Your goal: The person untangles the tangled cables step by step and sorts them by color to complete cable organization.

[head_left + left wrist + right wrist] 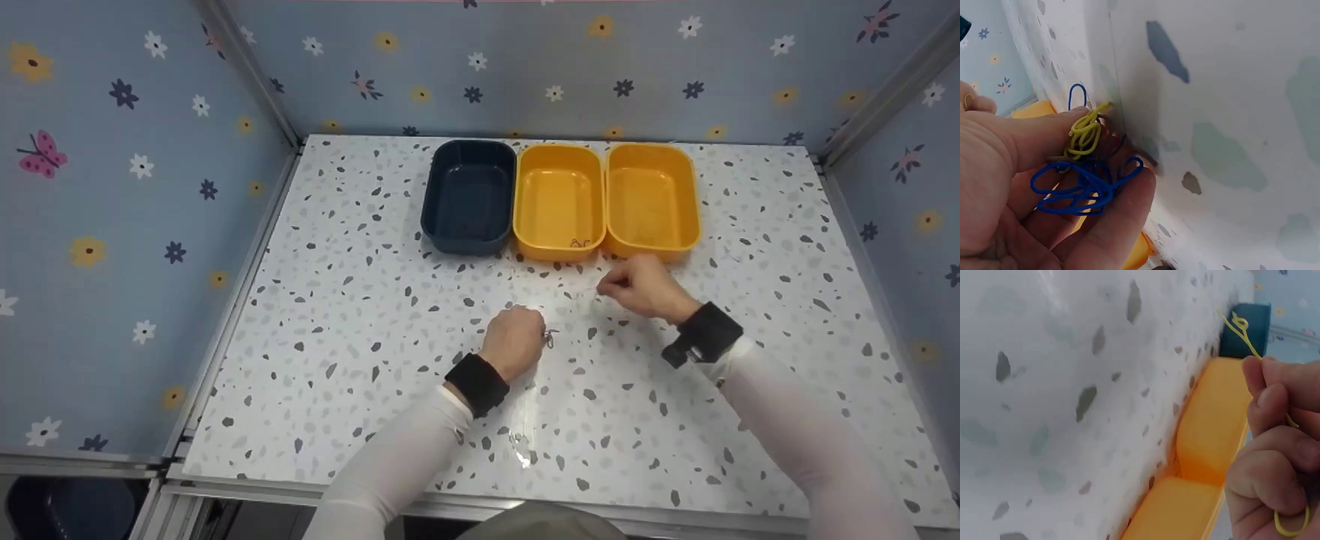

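Observation:
My left hand [514,339], low over the middle of the table, pinches a tangled bunch of thin coloured strands. A blue looped strand [1075,188] and a coiled yellow strand [1085,135] show between thumb and fingers, with darker strands partly hidden behind. In front of the right-hand yellow box [651,196], my right hand [643,289] has its fingers curled around a single thin yellow strand [1249,342]. One end of that strand forms a small curl past the fingertips; a loop of it shows lower down by the curled fingers.
A dark blue box [469,238] and two yellow boxes stand side by side at the back of the speckled table [360,300]. Small dark strands [580,243] lie in the front of the middle yellow box [559,253]. Flower-patterned panels [510,67] enclose the back and sides.

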{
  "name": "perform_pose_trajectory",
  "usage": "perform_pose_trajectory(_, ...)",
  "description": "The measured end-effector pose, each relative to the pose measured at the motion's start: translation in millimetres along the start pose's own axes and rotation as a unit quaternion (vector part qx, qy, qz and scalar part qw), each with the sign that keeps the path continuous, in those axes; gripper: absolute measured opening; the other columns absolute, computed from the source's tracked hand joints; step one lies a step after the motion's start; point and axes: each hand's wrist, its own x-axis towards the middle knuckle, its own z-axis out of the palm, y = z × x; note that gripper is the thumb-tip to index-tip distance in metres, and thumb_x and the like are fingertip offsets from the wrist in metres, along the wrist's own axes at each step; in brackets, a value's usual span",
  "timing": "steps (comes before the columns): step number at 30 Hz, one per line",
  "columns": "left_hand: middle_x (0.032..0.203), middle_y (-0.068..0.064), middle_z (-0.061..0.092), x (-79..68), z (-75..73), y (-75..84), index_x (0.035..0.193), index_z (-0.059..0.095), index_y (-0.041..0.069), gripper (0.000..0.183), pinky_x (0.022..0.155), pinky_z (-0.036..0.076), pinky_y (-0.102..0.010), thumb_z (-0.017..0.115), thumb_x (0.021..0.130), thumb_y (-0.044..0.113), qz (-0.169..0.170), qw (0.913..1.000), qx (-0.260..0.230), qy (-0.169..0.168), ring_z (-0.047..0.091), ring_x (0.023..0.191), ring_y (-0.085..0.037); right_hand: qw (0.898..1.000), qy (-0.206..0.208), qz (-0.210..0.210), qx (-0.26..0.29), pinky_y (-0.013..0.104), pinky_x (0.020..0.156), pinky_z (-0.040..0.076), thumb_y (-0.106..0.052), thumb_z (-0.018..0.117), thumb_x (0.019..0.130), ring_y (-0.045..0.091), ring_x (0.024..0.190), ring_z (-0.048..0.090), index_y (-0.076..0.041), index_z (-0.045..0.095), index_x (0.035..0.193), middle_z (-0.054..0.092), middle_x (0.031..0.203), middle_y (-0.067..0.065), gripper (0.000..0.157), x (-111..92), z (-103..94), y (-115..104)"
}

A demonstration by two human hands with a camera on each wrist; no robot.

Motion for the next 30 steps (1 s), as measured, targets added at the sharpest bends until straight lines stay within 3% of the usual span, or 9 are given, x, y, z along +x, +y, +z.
perform_pose_trajectory(6,0.077,-0.002,0.081,17.0,53.2,-29.1,0.078,0.084,0.02,0.02,0.062,0.063,-0.045,0.074,0.093,0.013,0.002,0.9995,0.011,0.03,0.078,0.071,-0.027,0.995,0.094,0.016,0.02,0.018,0.071,0.045,-0.015,0.081,0.102,0.014,0.082,0.059,-0.003,0.088,0.112,0.081,0.099,0.02,0.016,-6.7,-27.8,5.3)
perform_pose_trajectory(8,0.077,-0.003,0.081,18.0,53.6,-30.3,0.078,0.084,0.018,0.021,0.064,0.064,-0.046,0.074,0.095,0.014,-0.004,0.9997,0.008,0.024,0.079,0.072,-0.029,0.994,0.11,0.022,0.015,0.019,0.073,0.043,-0.016,0.083,0.102,0.016,0.084,0.056,-0.003,0.088,0.113,0.075,0.096,0.017,0.018,-7.9,-32.2,5.8)
perform_pose_trajectory(10,0.078,-0.004,0.082,13.6,42.8,-24.5,0.078,0.084,0.018,0.021,0.065,0.064,-0.047,0.074,0.096,0.015,-0.003,0.9997,0.01,0.023,0.079,0.074,-0.03,0.991,0.128,0.032,0.016,0.019,0.073,0.042,-0.016,0.083,0.101,0.017,0.084,0.055,-0.002,0.088,0.112,0.071,0.095,0.017,0.018,-9.2,-35.2,7.4)
perform_pose_trajectory(15,0.079,-0.006,0.082,13.9,43.4,-21.6,0.081,0.086,0.017,0.019,0.066,0.065,-0.047,0.074,0.094,0.011,0.006,0.9997,0.001,0.024,0.08,0.074,-0.031,0.984,0.171,0.043,0.04,0.012,0.069,0.046,-0.013,0.081,0.103,0.006,0.076,0.059,0.001,0.086,0.111,0.081,0.099,0.025,0.018,-12.2,-41.5,11.5)
perform_pose_trajectory(17,0.079,-0.005,0.082,18.8,56.1,-27.1,0.082,0.086,0.019,0.018,0.064,0.064,-0.048,0.074,0.093,0.012,0.009,0.9996,-0.002,0.027,0.08,0.074,-0.031,0.98,0.189,0.042,0.054,0.011,0.065,0.048,-0.014,0.081,0.103,0.001,0.071,0.06,0.002,0.086,0.111,0.082,0.098,0.025,0.019,-13.2,-44.7,12.2)
perform_pose_trajectory(20,0.079,-0.002,0.082,20.3,61.8,-29.7,0.082,0.086,0.021,0.018,0.063,0.064,-0.046,0.075,0.093,0.013,0.014,0.9992,0.005,0.036,0.079,0.073,-0.028,0.972,0.22,0.038,0.067,0.011,0.061,0.047,-0.016,0.081,0.103,-0.001,0.067,0.058,0.001,0.086,0.11,0.08,0.091,0.021,0.02,-13.3,-49.4,11.8)
perform_pose_trajectory(23,0.077,-0.003,0.081,15.9,53.4,-25.0,0.08,0.086,0.019,0.017,0.063,0.063,-0.044,0.075,0.091,0.012,0.016,0.9989,0.004,0.044,0.079,0.073,-0.028,0.964,0.25,0.04,0.078,0.012,0.062,0.046,-0.018,0.082,0.103,-0.001,0.067,0.057,0.001,0.086,0.108,0.078,0.087,0.013,0.021,-13.0,-54.4,9.7)
perform_pose_trajectory(27,0.078,-0.001,0.082,16.2,53.3,-24.3,0.079,0.085,0.02,0.019,0.064,0.064,-0.042,0.075,0.093,0.013,0.014,0.9991,0.01,0.037,0.08,0.073,-0.026,0.955,0.279,0.05,0.089,0.011,0.065,0.047,-0.019,0.081,0.103,0.0,0.069,0.057,0.003,0.085,0.109,0.072,0.079,-0.014,0.023,-12.5,-60.6,9.6)
perform_pose_trajectory(30,0.079,0.001,0.083,22.1,63.8,-30.4,0.081,0.086,0.022,0.02,0.064,0.066,-0.043,0.074,0.096,0.016,0.015,0.9994,0.01,0.028,0.081,0.074,-0.025,0.951,0.289,0.052,0.097,0.012,0.066,0.048,-0.019,0.079,0.104,-0.001,0.069,0.058,0.003,0.084,0.109,0.064,0.075,-0.029,0.023,-12.0,-63.7,10.3)
